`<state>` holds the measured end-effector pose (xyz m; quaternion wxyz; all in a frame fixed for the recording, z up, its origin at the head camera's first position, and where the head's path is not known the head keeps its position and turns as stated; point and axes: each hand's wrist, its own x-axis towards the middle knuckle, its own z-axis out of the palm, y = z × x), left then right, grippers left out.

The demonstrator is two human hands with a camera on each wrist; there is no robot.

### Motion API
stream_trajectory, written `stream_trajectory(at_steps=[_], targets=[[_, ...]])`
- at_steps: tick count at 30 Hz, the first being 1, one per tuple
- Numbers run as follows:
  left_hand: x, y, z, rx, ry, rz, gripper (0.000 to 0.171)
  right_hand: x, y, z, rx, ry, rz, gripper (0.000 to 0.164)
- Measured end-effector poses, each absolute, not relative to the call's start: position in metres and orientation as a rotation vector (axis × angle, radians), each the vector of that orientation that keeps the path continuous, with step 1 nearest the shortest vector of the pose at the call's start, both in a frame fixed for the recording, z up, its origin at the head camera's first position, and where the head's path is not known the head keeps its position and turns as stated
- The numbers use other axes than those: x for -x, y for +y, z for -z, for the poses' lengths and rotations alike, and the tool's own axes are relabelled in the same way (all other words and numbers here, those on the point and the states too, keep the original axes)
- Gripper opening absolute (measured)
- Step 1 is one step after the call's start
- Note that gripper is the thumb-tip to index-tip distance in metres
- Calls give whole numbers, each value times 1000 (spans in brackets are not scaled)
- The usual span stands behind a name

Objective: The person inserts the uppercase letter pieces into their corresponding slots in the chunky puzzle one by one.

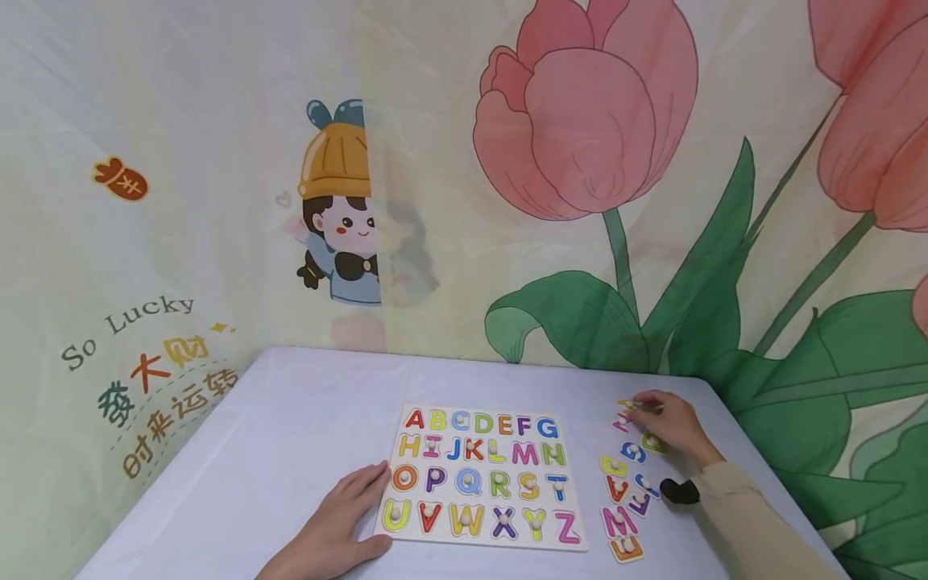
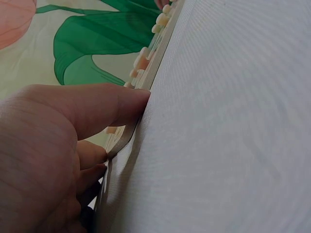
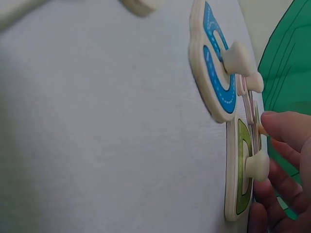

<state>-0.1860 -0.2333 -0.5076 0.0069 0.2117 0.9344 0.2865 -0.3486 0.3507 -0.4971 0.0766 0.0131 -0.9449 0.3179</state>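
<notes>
right grip (image 3: 305, 165) — cropped in right-wrist view | yellow piece (image 1: 623, 405) — letter unclear

White-covered table (image 1: 275, 419) stood before pale printed fabric backdrop (image 1: 217, 64). Centre to right had big pink tulips (image 1: 590, 121), green leaves (image 1: 569, 314); left had cut-off cartoon figure (image 1: 344, 229), red pouch (image 1: 122, 179), "So Lucky" lettering (image 1: 113, 324), Chinese characters (image 1: 151, 370). Light was soft.

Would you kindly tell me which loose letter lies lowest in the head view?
The orange E, just below the pink M; all others lie higher.
</notes>
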Motion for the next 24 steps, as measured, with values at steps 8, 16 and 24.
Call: stream_trajectory(at_steps=[8, 16, 24], targets=[[187, -233, 506, -668, 2912, -891, 94, 355, 349, 501, 19, -2846, -944, 40], [188, -235, 511, -672, 2914, -882, 95, 360, 344, 502, 40, -2834, -890, 35], [190, -233, 511, -661, 2910, -872, 95, 360, 344, 499, -8, -2792, -844, 29]])
